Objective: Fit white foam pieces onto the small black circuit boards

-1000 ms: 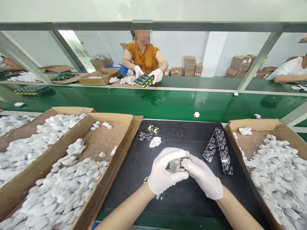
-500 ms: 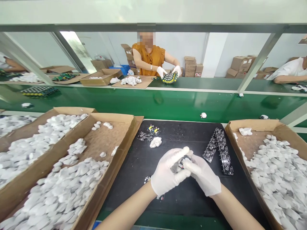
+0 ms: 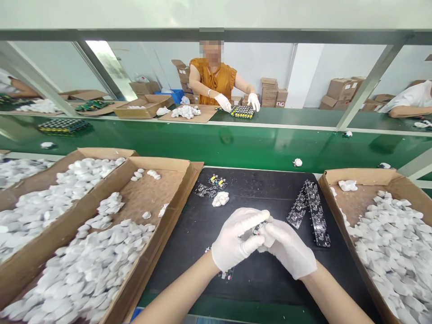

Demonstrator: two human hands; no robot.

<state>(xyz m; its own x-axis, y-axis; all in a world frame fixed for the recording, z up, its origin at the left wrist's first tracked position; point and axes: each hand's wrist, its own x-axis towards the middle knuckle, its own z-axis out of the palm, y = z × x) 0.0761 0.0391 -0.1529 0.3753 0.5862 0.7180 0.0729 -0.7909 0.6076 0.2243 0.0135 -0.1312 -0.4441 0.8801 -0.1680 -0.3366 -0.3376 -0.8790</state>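
Both of my hands wear thin white gloves and meet above the black mat. My left hand curls its fingers and thumb around a small circuit board, mostly hidden by the gloves. From the other side my right hand grips the same board, its thumb pressing on a white wrapped part. Just beyond my left hand lies a crumpled white clump. A dark board piece shows partly under my left wrist. To the right rest two black circuit board strips, one leaning against the other.
Cardboard trays of white pouch-like pieces flank the mat, left and right. Boards with yellow parts lie at the mat's back left. Behind runs a green conveyor carrying small items. A gloved co-worker stands across, at a board panel.
My fingers have shifted around the board, and more white material shows under my right thumb. Across the conveyor, the co-worker has lowered the board panel to the bench. Conveyor items have moved right.
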